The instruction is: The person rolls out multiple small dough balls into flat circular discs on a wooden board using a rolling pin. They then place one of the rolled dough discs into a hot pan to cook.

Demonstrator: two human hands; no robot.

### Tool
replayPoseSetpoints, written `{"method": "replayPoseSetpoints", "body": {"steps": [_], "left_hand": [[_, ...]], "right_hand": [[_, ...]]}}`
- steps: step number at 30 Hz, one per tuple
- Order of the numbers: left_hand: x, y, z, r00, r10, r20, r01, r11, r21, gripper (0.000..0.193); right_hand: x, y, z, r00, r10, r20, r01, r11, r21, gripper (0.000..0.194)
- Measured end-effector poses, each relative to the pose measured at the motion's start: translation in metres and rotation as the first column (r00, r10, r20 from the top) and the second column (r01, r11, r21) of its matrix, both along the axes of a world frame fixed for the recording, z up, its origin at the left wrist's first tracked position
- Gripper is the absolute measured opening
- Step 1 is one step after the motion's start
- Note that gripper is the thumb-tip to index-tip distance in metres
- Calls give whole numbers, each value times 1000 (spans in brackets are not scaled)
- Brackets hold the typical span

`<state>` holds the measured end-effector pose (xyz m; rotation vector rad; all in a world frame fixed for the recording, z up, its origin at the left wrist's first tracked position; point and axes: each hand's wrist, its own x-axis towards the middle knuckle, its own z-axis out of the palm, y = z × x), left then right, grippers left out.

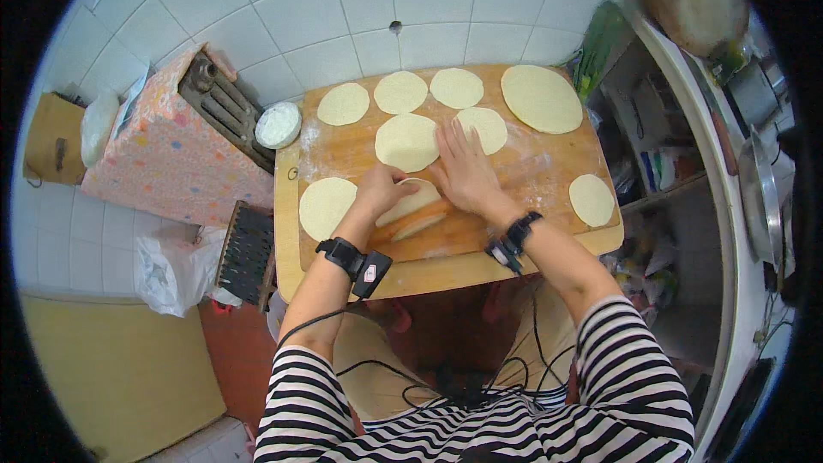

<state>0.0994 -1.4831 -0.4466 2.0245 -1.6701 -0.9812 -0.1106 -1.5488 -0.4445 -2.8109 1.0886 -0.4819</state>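
Observation:
My left hand [380, 191] has its thumb and curled fingers at the upper edge of a small dough round [411, 199] near the board's front. An orange-brown wooden strip [421, 213], perhaps a slim rolling pin, crosses that round; a pale dough edge shows below it. My right hand [468, 167] lies flat, thumb apart, its fingertips over the edge of another dough round [487, 130]. Beside those fingers is a larger dough round [406, 141]. All this rests on a floured wooden board [514, 206]. Both wrists wear black strapped devices.
Several more rounds lie around the board, including a big one [541, 98] at the far right. A bowl of white flour [278, 125] stands at the left corner, beside a cloth-covered radiator [222, 103]. Green leaves [598, 45] and a shelf unit [675, 193] flank the right side.

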Motion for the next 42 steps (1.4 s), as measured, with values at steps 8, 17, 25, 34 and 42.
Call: {"method": "replayPoseSetpoints", "body": {"steps": [8,17,25,34,42], "left_hand": [[20,23,-26,852,379,-362,-362,925,117,28],[0,13,4,998,61,14,-61,998,7,42],[21,7,-24,931,200,-305,-223,974,-43,32],[3,37,-6,862,153,-483,-139,988,64,34],[4,8,-1,981,93,-169,-96,995,-9,37]], "right_hand": [[-89,98,12,985,77,-153,-50,983,178,78],[29,-32,-9,1000,-29,-5,28,997,-78,75],[-59,68,2,986,39,-159,-35,999,26,75],[-24,31,-3,994,59,-93,-53,997,64,74],[3,4,-2,999,33,34,-31,998,-49,71]]}}
